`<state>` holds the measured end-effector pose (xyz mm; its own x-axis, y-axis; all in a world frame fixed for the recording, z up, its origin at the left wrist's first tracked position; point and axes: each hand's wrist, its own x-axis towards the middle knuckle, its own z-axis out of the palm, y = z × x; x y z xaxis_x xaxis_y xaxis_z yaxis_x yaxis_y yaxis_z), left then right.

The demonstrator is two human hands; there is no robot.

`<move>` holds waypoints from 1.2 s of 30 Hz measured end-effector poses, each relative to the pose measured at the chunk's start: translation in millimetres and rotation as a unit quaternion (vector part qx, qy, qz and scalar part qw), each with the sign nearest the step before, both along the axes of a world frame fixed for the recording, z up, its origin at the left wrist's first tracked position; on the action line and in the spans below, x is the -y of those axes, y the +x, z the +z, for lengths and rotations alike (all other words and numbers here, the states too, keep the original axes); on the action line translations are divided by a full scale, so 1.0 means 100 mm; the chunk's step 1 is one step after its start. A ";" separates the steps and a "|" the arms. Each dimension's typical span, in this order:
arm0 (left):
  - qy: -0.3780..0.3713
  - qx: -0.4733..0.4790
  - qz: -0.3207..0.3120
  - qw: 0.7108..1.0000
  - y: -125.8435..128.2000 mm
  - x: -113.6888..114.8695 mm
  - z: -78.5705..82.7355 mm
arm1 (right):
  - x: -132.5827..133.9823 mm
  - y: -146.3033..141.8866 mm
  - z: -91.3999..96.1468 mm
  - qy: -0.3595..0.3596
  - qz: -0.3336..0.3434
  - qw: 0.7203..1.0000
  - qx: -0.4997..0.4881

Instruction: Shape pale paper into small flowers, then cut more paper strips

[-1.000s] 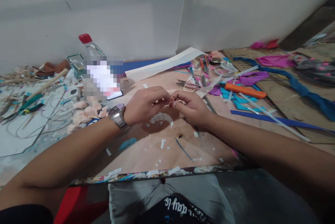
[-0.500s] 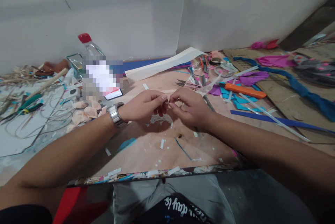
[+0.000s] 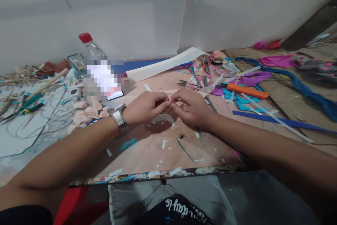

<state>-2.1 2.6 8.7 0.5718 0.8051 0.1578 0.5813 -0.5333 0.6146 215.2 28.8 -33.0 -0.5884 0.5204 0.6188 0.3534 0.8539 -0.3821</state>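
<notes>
Over the middle of the worktable, my left hand and my right hand meet at the fingertips. Both are closed in a pinch, thumb against forefinger. Whatever sits between the fingertips is too small and too hidden to name. A metal-banded watch is on my left wrist. Beneath the hands a whitish dried patch marks the tabletop. Small white paper scraps and a thin dark strip lie nearer the front edge.
On the right lie an orange utility knife, a blue strip and scissors. A long white paper strip lies at the back. Leftward are a lit phone, a red-capped bottle and green-handled pliers.
My left hand has rolled slightly, its fingers more curled in and the back turned up. My right hand stays almost where it was, still pinched.
</notes>
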 end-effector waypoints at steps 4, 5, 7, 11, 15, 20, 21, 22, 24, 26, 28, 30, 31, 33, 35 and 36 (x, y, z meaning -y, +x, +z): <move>0.066 -0.048 0.021 0.996 0.03 0.01 -0.05 | -0.03 0.00 -0.02 -0.013 -0.004 1.000 -0.004; 0.068 -0.051 0.020 0.996 0.03 0.01 -0.05 | -0.03 0.00 -0.02 -0.014 -0.004 1.000 -0.007; 0.069 -0.054 0.017 0.996 0.02 0.01 -0.06 | -0.03 0.00 -0.02 -0.019 -0.003 1.000 -0.007; 0.078 -0.061 0.008 0.995 0.02 0.01 -0.07 | -0.01 -0.01 0.00 -0.034 -0.003 0.999 -0.004; 0.081 -0.064 -0.002 0.995 0.02 0.02 -0.07 | -0.01 -0.01 0.00 -0.039 -0.002 0.999 0.000; 0.076 -0.071 0.011 0.994 0.03 0.03 -0.04 | -0.01 -0.01 0.00 -0.053 -0.003 0.999 0.002; 0.075 -0.074 0.015 0.994 0.03 0.03 -0.03 | -0.01 -0.01 0.00 -0.060 -0.003 0.998 0.005; 0.075 -0.075 0.020 0.994 0.03 0.03 -0.03 | -0.01 -0.01 0.00 -0.068 -0.002 0.998 0.008; 0.076 -0.075 0.033 0.994 0.03 0.03 -0.02 | 0.00 -0.02 0.01 -0.083 0.000 0.996 0.010; 0.077 -0.072 0.047 0.993 0.03 0.03 -0.02 | 0.00 -0.02 0.01 -0.096 0.000 0.995 0.009; 0.076 -0.072 0.057 0.993 0.03 0.04 -0.02 | -0.01 -0.03 0.01 -0.106 0.000 0.994 0.009; 0.073 -0.076 0.065 0.992 0.03 0.04 -0.01 | -0.02 -0.03 0.00 -0.113 0.001 0.994 0.010; 0.073 -0.077 0.069 0.992 0.03 0.04 -0.01 | -0.02 -0.03 -0.01 -0.114 0.002 0.993 0.011; 0.075 -0.081 0.075 0.991 0.04 0.04 -0.01 | -0.03 -0.03 -0.02 -0.116 0.002 0.993 0.014; 0.077 -0.084 0.081 0.990 0.04 0.04 -0.01 | -0.03 -0.03 -0.02 -0.119 0.002 0.993 0.017; 0.078 -0.085 0.084 0.990 0.04 0.04 -0.01 | -0.02 -0.03 -0.02 -0.121 0.003 0.992 0.020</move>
<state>1.8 -1.1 7.3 0.4612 0.8643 0.2010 0.7580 -0.5015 0.4171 212.2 31.1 -35.4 -0.6131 0.6479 0.4521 0.3676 0.7405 -0.5626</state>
